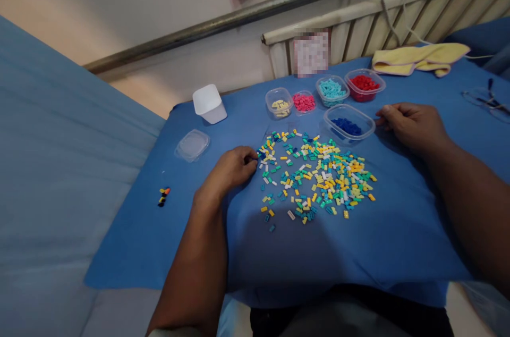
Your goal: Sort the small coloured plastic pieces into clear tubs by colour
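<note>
Small building bricks (330, 177) in yellow, green, teal and white lie in a loose spread on the blue cloth. At the left edge of this spread, my left hand (235, 168) has its fingers closed together, with a dark blue brick (260, 156) right by the fingertips. Whether they grip it cannot be made out. My right hand (412, 123) rests with thumb and forefinger pinched beside the right rim of a clear tub (368, 132) that contains dark blue bricks (346, 126). Anything between those fingers is hidden.
Behind the bricks stand small tubs of cream (281, 108), pink (304, 102), light blue (332, 89) and red bricks (363, 87). At left are a white container (211, 108), a clear lid (192, 144) and joined bricks (163, 196). A yellow cloth (422, 58) and glasses (488, 98) lie at right.
</note>
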`<act>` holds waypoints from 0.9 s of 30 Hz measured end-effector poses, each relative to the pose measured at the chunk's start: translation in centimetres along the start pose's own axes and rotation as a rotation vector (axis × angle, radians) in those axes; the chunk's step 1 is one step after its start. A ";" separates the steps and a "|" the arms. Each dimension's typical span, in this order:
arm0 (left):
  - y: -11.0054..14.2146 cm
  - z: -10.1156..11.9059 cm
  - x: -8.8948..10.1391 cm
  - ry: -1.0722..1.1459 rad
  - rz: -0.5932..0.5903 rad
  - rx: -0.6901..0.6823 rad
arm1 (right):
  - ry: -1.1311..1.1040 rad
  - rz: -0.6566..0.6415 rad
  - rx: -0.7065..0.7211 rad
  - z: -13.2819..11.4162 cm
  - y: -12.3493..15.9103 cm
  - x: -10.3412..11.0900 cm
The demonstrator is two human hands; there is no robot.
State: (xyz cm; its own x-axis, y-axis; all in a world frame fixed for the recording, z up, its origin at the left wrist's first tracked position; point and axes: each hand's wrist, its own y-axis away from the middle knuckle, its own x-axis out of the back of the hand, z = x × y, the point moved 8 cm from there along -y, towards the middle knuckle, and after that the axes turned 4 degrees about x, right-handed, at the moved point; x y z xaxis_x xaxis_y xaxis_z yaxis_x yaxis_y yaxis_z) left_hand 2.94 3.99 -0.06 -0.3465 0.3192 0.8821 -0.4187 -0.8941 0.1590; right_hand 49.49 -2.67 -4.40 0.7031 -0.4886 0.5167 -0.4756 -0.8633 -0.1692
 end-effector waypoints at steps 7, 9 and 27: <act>-0.7 2.4 0.5 0.319 0.117 -0.025 | -0.018 -0.034 0.040 0.0 -0.4 -0.5; -1.2 4.4 0.5 0.319 0.119 -0.084 | -0.023 -0.037 0.046 0.1 -0.5 -0.5; -8.2 15.7 -0.6 0.187 0.200 -0.328 | -0.082 -0.043 0.049 -0.3 -0.7 -0.8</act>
State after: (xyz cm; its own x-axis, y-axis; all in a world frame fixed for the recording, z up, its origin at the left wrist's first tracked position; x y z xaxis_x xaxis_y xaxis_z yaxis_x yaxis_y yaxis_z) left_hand 19.75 6.23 5.06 -0.5818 0.2277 0.7808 -0.5617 -0.8068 -0.1833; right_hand 49.09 -1.63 -4.43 0.7639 -0.4583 0.4543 -0.4191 -0.8877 -0.1908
